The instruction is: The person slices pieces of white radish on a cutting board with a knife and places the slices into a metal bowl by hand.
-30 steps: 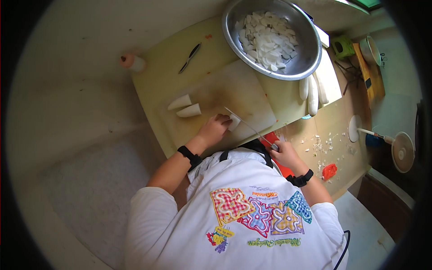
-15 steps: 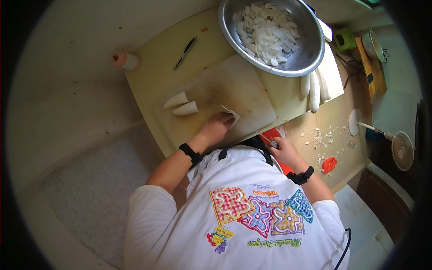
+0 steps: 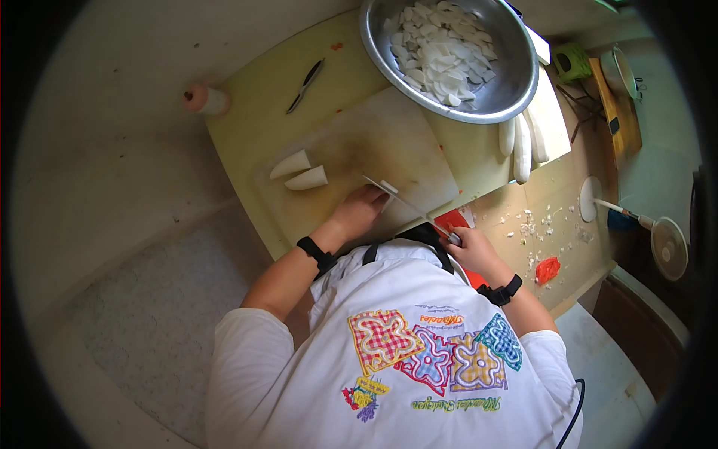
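My right hand (image 3: 469,248) is closed around the handle of a knife (image 3: 407,203). The blade slants up and left over the cutting board (image 3: 419,150), right beside my left fingertips. With fingers bent, my left hand (image 3: 359,209) presses on a short piece of white radish (image 3: 388,200), mostly hidden by hand and blade. On the blade's far side lies a small white slice (image 3: 389,186). Two longer radish pieces, an upper one (image 3: 290,164) and a lower one (image 3: 307,178), rest at the board's left.
A large steel bowl (image 3: 523,90) of white radish slices stands at the back. Several whole peeled radishes (image 3: 521,150) lie beside it. A dark-handled peeler or small knife (image 3: 305,86) and a pink-capped bottle (image 3: 209,100) are on the left. White scraps and a red bag (image 3: 547,270) litter the floor.
The knife blade has shifted and tilted at the radish piece, with a slice now showing on its far side. My left hand has hardly moved.
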The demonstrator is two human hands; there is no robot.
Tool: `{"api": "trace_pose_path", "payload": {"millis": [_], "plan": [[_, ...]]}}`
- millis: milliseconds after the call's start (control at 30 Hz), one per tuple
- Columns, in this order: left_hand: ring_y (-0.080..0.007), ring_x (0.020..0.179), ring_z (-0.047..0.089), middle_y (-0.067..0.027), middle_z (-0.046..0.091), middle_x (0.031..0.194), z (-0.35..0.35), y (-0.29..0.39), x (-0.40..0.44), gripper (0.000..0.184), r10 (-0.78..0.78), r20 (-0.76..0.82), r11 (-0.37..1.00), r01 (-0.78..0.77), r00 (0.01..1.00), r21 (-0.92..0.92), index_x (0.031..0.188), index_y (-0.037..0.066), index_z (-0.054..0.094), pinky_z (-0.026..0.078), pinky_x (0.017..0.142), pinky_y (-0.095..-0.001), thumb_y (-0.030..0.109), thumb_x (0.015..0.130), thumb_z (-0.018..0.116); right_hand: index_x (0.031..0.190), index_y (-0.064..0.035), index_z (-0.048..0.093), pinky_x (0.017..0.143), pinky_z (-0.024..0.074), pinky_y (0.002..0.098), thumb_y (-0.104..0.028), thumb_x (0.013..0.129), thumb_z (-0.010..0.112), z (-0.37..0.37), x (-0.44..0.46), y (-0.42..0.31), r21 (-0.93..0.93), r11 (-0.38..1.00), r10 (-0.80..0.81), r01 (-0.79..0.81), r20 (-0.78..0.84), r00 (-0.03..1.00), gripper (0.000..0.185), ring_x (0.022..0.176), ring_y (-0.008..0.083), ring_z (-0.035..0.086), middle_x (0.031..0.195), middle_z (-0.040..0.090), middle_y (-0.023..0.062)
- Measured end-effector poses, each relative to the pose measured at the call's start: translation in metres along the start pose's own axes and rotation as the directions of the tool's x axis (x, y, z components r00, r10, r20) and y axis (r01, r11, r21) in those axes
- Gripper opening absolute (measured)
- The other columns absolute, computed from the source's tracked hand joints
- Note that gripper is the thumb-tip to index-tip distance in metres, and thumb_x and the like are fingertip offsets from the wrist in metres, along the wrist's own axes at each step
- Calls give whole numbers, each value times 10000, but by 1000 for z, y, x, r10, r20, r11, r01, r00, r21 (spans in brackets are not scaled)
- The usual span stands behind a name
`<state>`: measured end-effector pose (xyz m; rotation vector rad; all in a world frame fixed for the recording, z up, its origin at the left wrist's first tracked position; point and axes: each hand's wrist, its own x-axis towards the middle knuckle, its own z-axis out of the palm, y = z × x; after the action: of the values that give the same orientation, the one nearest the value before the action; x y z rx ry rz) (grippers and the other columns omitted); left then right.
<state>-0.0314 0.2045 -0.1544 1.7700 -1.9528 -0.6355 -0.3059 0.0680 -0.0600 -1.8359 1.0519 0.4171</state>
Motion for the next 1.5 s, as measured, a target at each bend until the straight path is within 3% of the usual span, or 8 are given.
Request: {"api": "trace_pose_path", "payload": {"millis": [467,800,1000,1067,1200,1267,1400,1500], "plan": [[-373,1154,561,-144,563,1298,1,-3,0,400,-14,50,1000,16,999,-24,1199,39,642,509,965,-433,125,809,664,838,31,657,603,458,438,-303,916,674,-11,2,-21,-8,997,83,-83,140,987,344,632,383,587,707,615,238],[-349,1130,585,-133,597,1287,-5,1,4,414,-1,0,1000,1,1000,-18,1228,52,641,523,941,-411,137,822,650,841,38,655,617,472,440,-291,908,676,-9,23,-18,-50,998,40,-32,171,985,336,637,389,599,713,621,248],[-333,1061,628,-111,605,1276,-11,7,5,415,-97,80,994,101,992,-41,1241,72,632,551,889,-410,131,829,633,935,21,677,646,497,440,-291,909,663,1,41,-26,-19,999,50,-48,199,979,313,667,405,621,739,637,252],[-327,1030,642,-112,602,1272,-14,10,7,430,-145,125,986,155,981,-68,1247,84,624,571,842,-414,132,820,642,894,49,638,591,452,397,-283,933,653,13,50,-14,20,1000,-25,22,155,988,335,576,272,535,671,601,208],[-319,839,680,-129,643,1131,-14,10,9,359,-60,-33,997,59,998,-40,1152,80,669,586,714,-405,124,796,680,949,44,647,607,463,392,-269,933,649,11,55,-21,3,1000,-1,1,190,982,314,582,268,534,679,608,207],[-318,849,680,-131,642,1124,-16,11,10,365,-55,-43,998,53,998,-40,1152,82,669,586,717,-404,124,790,681,975,13,676,686,512,443,-265,906,640,16,56,-14,38,999,-21,15,168,986,288,726,414,644,790,654,263],[-317,869,677,-127,643,1125,-13,9,9,362,-53,-36,998,51,998,-40,1149,84,670,587,725,-402,121,788,680,973,11,679,690,511,444,-272,902,641,26,56,-6,52,999,7,-15,150,989,294,728,417,644,794,656,263],[-316,891,675,-119,654,1097,-16,11,9,341,-125,83,992,127,989,-25,1127,76,675,584,754,-404,111,788,674,960,1,689,701,514,454,-284,896,648,27,52,-7,26,995,-92,91,38,995,295,743,420,649,800,661,259]]}}
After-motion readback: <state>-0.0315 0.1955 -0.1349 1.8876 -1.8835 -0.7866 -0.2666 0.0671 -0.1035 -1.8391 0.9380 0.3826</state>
